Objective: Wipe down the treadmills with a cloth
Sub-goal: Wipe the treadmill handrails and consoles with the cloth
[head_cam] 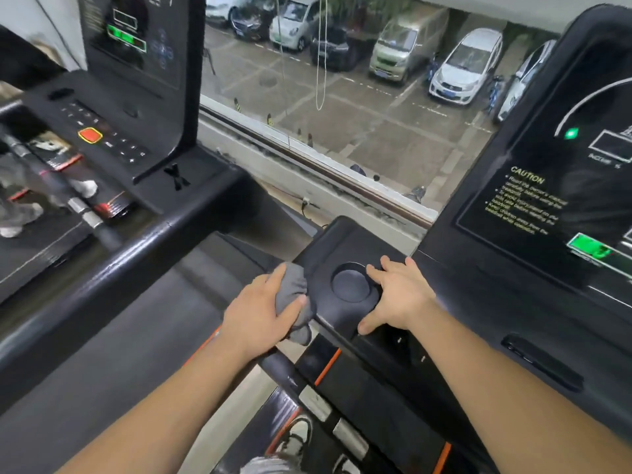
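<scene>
Black plastic treadmill console tray [342,244]; left hand [260,313] presses bunched grey cloth [292,295] along edge; right hand [396,295] flat, fingers straight, bracing; firm overlapping strokes advisable.

Person is wearing a white-and-black sneaker [297,436], lower centre; grey garment [265,466] is showing at bottom edge. Left hand [260,313] and right hand [400,295] are showing bare, as are the forearms.
</scene>
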### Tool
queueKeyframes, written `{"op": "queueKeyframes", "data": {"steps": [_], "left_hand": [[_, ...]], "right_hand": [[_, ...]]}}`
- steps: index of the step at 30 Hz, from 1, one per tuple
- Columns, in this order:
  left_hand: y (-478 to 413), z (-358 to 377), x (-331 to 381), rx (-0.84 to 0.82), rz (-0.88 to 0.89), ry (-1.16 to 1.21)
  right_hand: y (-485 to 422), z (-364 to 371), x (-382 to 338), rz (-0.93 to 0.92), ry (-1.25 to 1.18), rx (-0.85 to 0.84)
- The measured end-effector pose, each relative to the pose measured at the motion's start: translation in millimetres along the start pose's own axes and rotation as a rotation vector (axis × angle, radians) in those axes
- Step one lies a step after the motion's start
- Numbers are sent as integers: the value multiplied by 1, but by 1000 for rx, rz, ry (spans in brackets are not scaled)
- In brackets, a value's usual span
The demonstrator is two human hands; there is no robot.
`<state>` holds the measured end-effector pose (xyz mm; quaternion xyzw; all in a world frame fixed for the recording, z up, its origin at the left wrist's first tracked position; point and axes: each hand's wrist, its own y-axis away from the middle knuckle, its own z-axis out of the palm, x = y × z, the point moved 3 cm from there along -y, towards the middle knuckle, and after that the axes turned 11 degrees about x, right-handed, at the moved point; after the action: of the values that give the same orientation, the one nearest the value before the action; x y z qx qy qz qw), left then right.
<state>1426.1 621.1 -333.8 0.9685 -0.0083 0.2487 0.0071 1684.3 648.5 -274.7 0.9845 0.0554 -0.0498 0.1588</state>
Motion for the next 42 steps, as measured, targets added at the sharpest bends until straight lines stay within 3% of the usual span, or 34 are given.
{"op": "queueKeyframes", "data": {"steps": [5, 11, 13, 16, 20, 22, 28, 32, 34, 37, 39, 42], "left_hand": [[95, -39, -48, 114, -131, 16], [57, -13, -32, 132, -306, -186], [27, -3, -13, 97, -292, -177], [-8, 6, 3, 69, -237, -150], [14, 5, -8, 99, -65, -157], [43, 0, -18, 146, 50, -235], [54, -12, -44, 68, 52, -266], [6, -14, -35, -176, -182, -1], [23, -13, -32, -126, -164, -6], [91, -27, -48, 56, -20, -202], [131, -37, -76, 68, -34, -209], [172, -51, -115, 39, -100, -175]], "right_hand": [[-5, 0, 2, -22, 37, -7], [-4, 4, 3, 20, -109, 8], [3, 4, 3, 30, -137, 48], [19, -2, -9, 12, 12, 147], [54, 12, -28, 55, 62, 314], [69, 25, -33, 64, 64, 306], [80, 32, -40, 147, -50, 229], [91, 32, -73, 123, -100, 306], [99, 44, -97, 122, -221, 294], [103, 75, -128, 123, -293, 123], [102, 89, -138, 159, -261, 27], [101, 97, -142, 192, -181, 57]]}}
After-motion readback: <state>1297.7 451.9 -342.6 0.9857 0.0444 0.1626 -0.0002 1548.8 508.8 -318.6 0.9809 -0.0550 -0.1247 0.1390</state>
